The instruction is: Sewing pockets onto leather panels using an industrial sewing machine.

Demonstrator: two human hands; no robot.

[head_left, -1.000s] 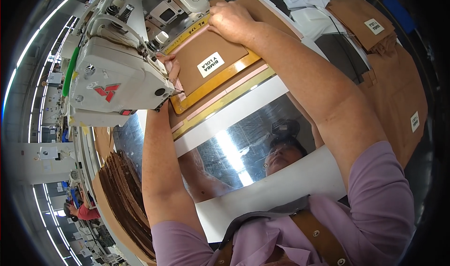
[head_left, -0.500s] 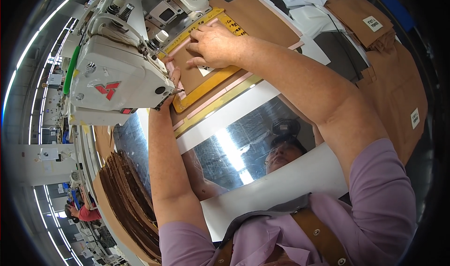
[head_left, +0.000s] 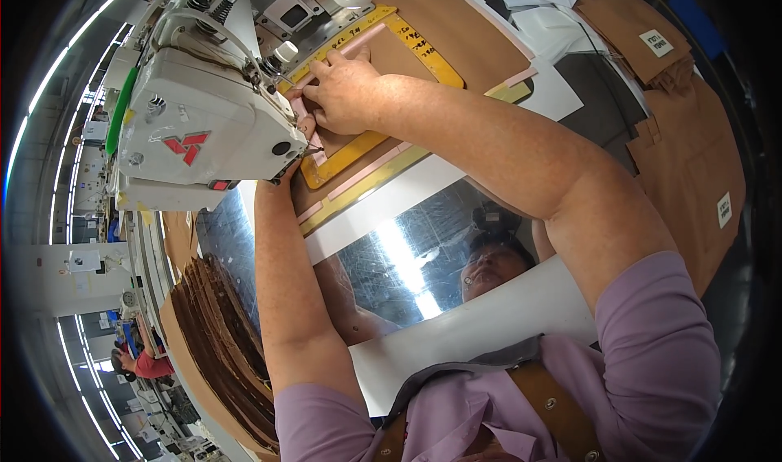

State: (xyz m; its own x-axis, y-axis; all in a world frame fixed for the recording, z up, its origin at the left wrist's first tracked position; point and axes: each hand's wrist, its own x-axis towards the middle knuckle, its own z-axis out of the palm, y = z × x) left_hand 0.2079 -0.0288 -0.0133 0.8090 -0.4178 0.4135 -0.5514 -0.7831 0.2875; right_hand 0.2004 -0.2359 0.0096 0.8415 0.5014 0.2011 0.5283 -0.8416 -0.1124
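A yellow frame (head_left: 427,52) with handwritten marks lies on a brown fabric panel (head_left: 436,14), beside a white sewing machine head (head_left: 213,124). Pink strips (head_left: 315,131) run along the frame's inner edges. My right hand (head_left: 345,90) rests on the fabric inside the frame, its fingers spread and its thumb near my left hand. My left hand (head_left: 300,126) is at the pink strip next to the needle area. Its visible fingers are stretched out over the strip, while the machine head hides much of the hand.
A stack of brown pieces (head_left: 213,340) stands by my left forearm. More brown fabric pieces (head_left: 692,169) with white labels lie at the right, below white cloth (head_left: 550,26). A shiny metal plate (head_left: 423,246) lies in front of me. Another person (head_left: 151,364) sits far left.
My right hand has slid left along the fabric, closer to my left hand, and covers the white label seen before. More of the frame's right end shows. My left hand stays by the needle.
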